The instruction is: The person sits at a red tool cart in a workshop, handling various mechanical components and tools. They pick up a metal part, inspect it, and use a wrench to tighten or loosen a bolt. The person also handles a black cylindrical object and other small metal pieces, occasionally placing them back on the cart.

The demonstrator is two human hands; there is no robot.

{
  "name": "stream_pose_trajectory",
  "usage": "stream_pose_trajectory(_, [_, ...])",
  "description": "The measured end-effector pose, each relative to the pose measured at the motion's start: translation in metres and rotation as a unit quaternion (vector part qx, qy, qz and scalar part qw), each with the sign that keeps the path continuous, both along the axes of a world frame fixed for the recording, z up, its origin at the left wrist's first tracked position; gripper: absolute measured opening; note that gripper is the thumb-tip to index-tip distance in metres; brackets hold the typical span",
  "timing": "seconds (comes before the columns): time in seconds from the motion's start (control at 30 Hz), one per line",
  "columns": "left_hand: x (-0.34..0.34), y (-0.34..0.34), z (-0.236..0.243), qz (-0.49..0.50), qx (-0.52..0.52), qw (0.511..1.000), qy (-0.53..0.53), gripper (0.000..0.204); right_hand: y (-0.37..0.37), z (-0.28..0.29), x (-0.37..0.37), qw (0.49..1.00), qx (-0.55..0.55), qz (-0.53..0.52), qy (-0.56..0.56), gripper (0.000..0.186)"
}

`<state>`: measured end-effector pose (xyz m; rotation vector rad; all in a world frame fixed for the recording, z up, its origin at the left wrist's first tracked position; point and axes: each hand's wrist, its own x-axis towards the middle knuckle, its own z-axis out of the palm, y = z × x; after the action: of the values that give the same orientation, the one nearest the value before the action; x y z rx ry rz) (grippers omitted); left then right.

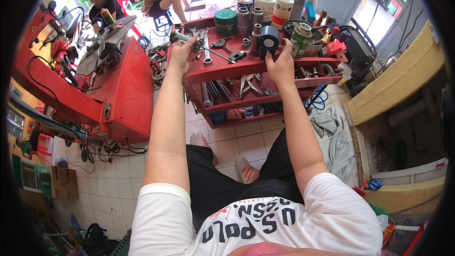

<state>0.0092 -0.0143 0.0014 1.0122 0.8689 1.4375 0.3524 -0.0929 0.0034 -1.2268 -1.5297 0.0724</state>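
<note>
My left hand (181, 58) is at the left end of the red tool cart (222, 72), its fingers closed around a long metal bar (215, 53) that slants across the cart top. Beside it lies a combination wrench (207, 52). At the front edge, my right hand (282, 68) grips a black cylinder with a pale round centre (269, 41), which looks like a roll of tape. Tall metal sockets (243, 22) stand just behind it, and a green and white can (301, 38) is to its right.
A green tub (225, 22) and white bottles with red caps (265, 5) stand at the cart's back. Pliers (248, 85) lie on the shelf below. A large red machine (125, 95) is at left; grey cloth (335, 135) lies on the floor at right. Other people sit beyond the cart.
</note>
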Motion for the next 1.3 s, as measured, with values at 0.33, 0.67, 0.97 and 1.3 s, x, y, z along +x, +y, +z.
stream_pose_trajectory(0.33, [0.009, -0.005, 0.002, 0.002, 0.013, 1.000, -0.019, 0.025, -0.003, 0.001, 0.000, 1.000, -0.020, -0.007, 0.008, 0.065])
stream_pose_trajectory(0.67, [-0.003, 0.002, -0.002, 0.006, 0.000, 1.000, 0.000, 0.022, 0.000, -0.001, 0.000, 0.999, -0.020, 0.012, 0.030, 0.073])
stream_pose_trajectory(0.97, [-0.004, -0.003, 0.002, 0.007, -0.004, 0.999, -0.039, 0.024, -0.046, 0.002, -0.025, 0.988, 0.141, 0.001, 0.069, 0.060])
stream_pose_trajectory(1.3, [-0.009, 0.002, 0.002, 0.004, 0.014, 0.987, -0.161, 0.030, 0.053, 0.004, -0.105, 0.972, 0.001, 0.230, -0.056, 0.031])
